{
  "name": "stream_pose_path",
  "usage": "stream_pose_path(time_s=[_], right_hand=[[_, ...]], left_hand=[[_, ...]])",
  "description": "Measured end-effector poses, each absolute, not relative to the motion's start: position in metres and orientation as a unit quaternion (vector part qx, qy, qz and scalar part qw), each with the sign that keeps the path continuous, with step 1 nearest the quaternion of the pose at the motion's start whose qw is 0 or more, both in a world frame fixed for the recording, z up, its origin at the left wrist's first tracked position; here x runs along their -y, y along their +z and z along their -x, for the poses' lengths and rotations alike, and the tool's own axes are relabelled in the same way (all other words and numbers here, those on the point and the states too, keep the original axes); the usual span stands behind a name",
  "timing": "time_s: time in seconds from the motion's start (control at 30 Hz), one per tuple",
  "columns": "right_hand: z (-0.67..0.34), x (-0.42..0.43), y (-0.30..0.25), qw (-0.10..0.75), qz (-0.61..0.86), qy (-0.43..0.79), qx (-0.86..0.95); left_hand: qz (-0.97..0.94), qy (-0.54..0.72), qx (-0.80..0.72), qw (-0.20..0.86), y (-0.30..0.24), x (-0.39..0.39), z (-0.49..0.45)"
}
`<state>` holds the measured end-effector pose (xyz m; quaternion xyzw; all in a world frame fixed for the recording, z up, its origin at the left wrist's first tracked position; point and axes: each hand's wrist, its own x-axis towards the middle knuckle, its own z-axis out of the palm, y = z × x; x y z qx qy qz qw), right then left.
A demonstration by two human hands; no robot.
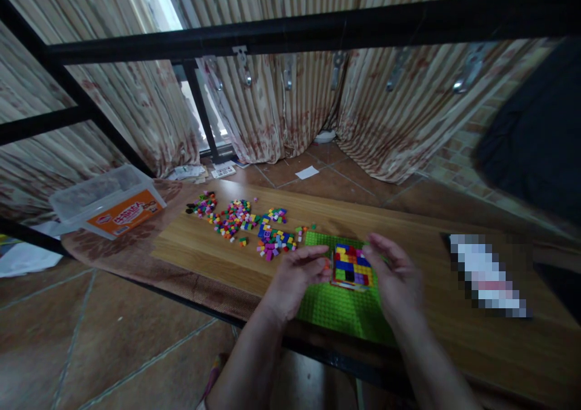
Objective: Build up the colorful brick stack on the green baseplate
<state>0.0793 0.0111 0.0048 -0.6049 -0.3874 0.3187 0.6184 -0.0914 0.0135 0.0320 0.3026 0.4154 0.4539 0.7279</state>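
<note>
Forearms [242,358] extend inward from the lower edge. Left hand [295,280]: thumb and fingers nearly closed, pinching a small orange-red brick [326,266] just beside the left edge of the brick assembly [350,266]. Right hand [399,274]: thumb and fingers parted at the assembly's right edge; contact cannot be confirmed. Multicoloured assembly sits on the green baseplate [338,313], which lies on the wooden worktop [195,252]. Loose bricks [233,216] are spread to the left of the baseplate. Clear plastic box [109,186] with orange label stands beyond the worktop's left end. Black metal bar [272,34] crosses in front of striped curtains [281,113]. Brown floor tiles [122,325] surround the worktop.
</note>
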Motion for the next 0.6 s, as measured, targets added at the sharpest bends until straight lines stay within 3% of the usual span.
stream_pose_path(time_s=[0.23, 0.4, 0.5, 0.6], right_hand=[[-0.076, 0.003, 0.015, 0.609, 0.56, 0.184, 0.531], [-0.068, 0.008, 0.017, 0.567, 0.518, 0.166, 0.618], [-0.07, 0.007, 0.015, 0.563, 0.521, 0.153, 0.623], [-0.073, 0.007, 0.012, 0.561, 0.534, 0.144, 0.615]], left_hand=[[-0.261, 0.45, -0.376, 0.767, 0.039, -0.011, 0.094], [-0.291, 0.451, -0.392, 0.747, 0.032, -0.012, 0.095], [-0.424, 0.442, -0.496, 0.615, 0.025, -0.017, 0.106], [-0.595, 0.346, -0.628, 0.363, 0.02, -0.022, 0.125]])
